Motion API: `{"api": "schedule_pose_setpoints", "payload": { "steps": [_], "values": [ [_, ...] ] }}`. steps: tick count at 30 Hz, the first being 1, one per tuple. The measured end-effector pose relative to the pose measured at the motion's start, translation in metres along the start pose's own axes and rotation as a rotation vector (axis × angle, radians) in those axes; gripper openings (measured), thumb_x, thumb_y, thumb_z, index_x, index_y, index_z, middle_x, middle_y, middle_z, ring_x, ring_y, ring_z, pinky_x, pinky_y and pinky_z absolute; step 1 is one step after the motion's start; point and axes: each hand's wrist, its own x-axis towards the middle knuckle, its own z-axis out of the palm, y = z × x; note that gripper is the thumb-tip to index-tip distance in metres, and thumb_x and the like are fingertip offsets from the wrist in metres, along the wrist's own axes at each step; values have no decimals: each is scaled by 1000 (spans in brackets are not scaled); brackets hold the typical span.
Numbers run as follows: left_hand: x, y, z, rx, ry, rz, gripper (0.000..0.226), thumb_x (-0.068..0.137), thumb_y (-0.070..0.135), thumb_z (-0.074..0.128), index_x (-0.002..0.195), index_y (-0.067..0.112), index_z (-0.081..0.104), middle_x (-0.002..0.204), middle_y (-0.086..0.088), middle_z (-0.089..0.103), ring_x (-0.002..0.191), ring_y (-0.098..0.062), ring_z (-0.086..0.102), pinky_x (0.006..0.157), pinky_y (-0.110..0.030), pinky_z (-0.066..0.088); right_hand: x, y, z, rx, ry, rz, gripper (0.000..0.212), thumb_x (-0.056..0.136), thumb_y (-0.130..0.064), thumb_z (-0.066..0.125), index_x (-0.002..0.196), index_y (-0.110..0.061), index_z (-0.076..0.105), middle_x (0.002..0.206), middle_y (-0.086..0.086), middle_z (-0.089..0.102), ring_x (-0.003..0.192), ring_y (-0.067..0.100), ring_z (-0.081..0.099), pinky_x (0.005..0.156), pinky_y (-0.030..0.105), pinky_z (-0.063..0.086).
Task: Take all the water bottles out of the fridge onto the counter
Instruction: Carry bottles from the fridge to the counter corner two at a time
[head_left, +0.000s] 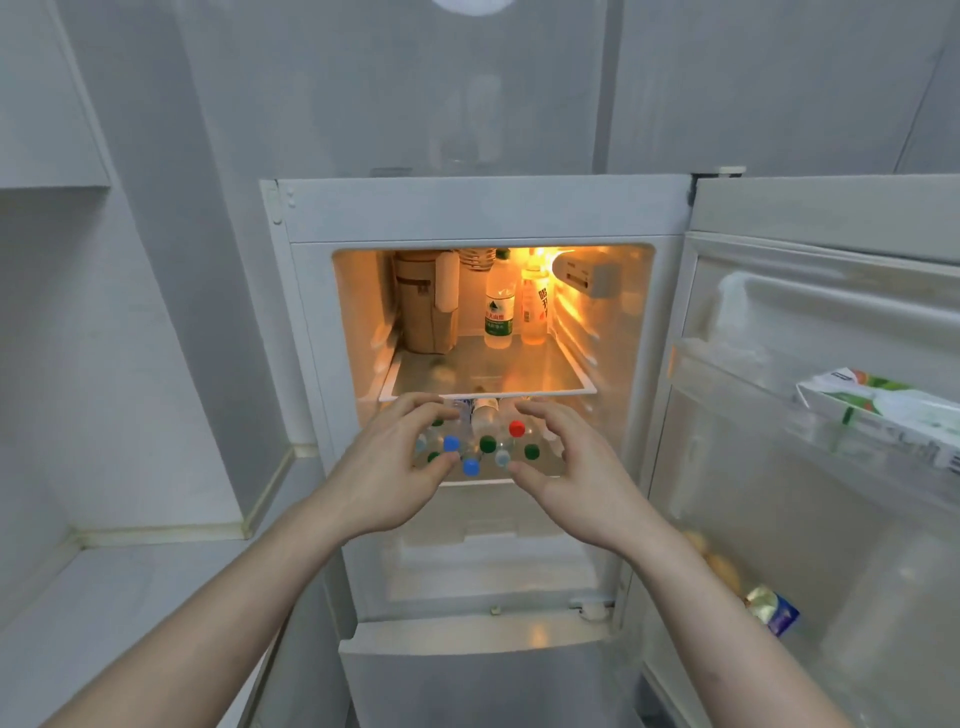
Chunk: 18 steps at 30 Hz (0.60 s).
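The left hand (400, 462) and the right hand (566, 467) reach into the open fridge (478, 213), both with fingers spread and loosely curved, holding nothing. They flank a cluster of water bottles (480, 441) lying on the lower shelf, just beneath the glass shelf (488, 371). The bottles' caps face outward: blue, green, one red and one pale. The left fingertips overlap the bottles at the cluster's left edge; whether they touch cannot be told.

Above the glass shelf, at the back, stand a green-labelled bottle (500, 304) and, just right of it, an orange-tinted bottle (535, 306). Left of these, a tan zippered bag (421, 301) stands against the rear wall.

Right of the glass shelf, the door (810, 218) is swung open; its upper rack holds a green-and-white carton (883, 410), and its lower rack holds a small blue-and-gold packet (774, 608).
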Motion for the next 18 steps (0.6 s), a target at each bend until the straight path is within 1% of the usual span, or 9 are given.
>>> {"api": "schedule_pose_setpoints", "payload": {
  "steps": [2, 4, 6, 8, 11, 15, 18],
  "values": [
    [27, -10, 9, -25, -26, -3, 41, 95, 38, 64, 136, 34, 57, 142, 19, 45, 126, -6, 48, 104, -25, 39, 19, 8, 1, -12, 24, 18, 59, 93, -28, 73, 146, -36, 50, 144, -22, 47, 119, -4, 45, 100, 22, 39],
    [53, -19, 17, -33, -35, 6, 42, 95, 38, 65, 135, 33, 56, 142, 18, 46, 124, -7, 50, 101, -26, 42, 38, 18, 4, -26, 49, 32, 57, 94, -29, 72, 147, -36, 50, 145, -22, 47, 121, -5, 41, 96, 15, 33],
    [77, -27, 25, -54, -48, 10, 43, 94, 37, 66, 136, 32, 57, 142, 17, 46, 124, -6, 49, 98, -24, 41, 57, 26, 7, -25, 68, 60, 56, 95, -31, 71, 146, -36, 50, 144, -22, 47, 123, -4, 41, 93, 10, 33],
    [99, -36, 33, -93, -66, 11, 43, 95, 36, 66, 137, 30, 57, 143, 15, 46, 124, -5, 48, 102, -23, 39, 75, 34, 11, -9, 78, 94, 57, 94, -31, 72, 146, -39, 49, 146, -20, 46, 127, -1, 44, 100, 16, 36],
    [133, -48, 44, -148, -89, 2, 46, 94, 33, 68, 138, 28, 56, 144, 12, 46, 123, -4, 47, 109, -30, 42, 103, 45, 16, -13, 100, 145, 57, 94, -31, 72, 146, -39, 49, 149, -18, 44, 128, 1, 45, 105, 24, 38],
    [177, -63, 64, -213, -122, -45, 49, 92, 35, 69, 139, 30, 55, 146, 10, 45, 129, -11, 49, 110, -35, 43, 137, 58, 27, -41, 127, 211, 62, 93, -26, 73, 148, -35, 47, 154, -15, 42, 141, 12, 43, 112, 34, 42],
    [208, -79, 81, -282, -163, -78, 53, 92, 36, 70, 141, 30, 52, 149, 8, 43, 132, -14, 48, 113, -41, 43, 162, 67, 39, -33, 152, 250, 64, 94, -23, 73, 150, -33, 45, 157, -13, 43, 143, 13, 42, 113, 35, 40]
  ]
}}
